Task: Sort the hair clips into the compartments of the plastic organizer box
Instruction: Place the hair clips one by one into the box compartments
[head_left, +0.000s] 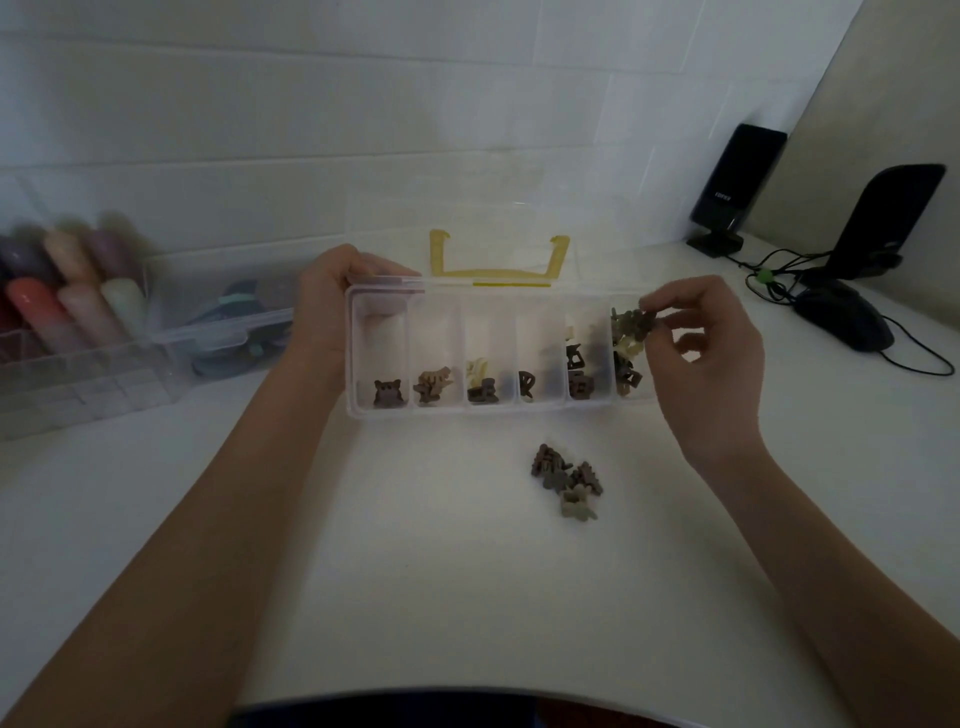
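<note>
Left hand (332, 301) grips the clear plastic organizer box's (488, 408) far-left corner; right hand (711, 338) pinches a greenish-grey hair clip (635, 323) over its rightmost compartment.

Looks like a home desk corner, dimly lit: white tabletop (441, 571) against a white panelled wall (311, 104). Far right, a black desktop speaker (735, 187), a computer mouse (844, 319) and tangled cables (774, 270). Far left, a clear storage bin (78, 374) of pastel rolls, blurred.
</note>
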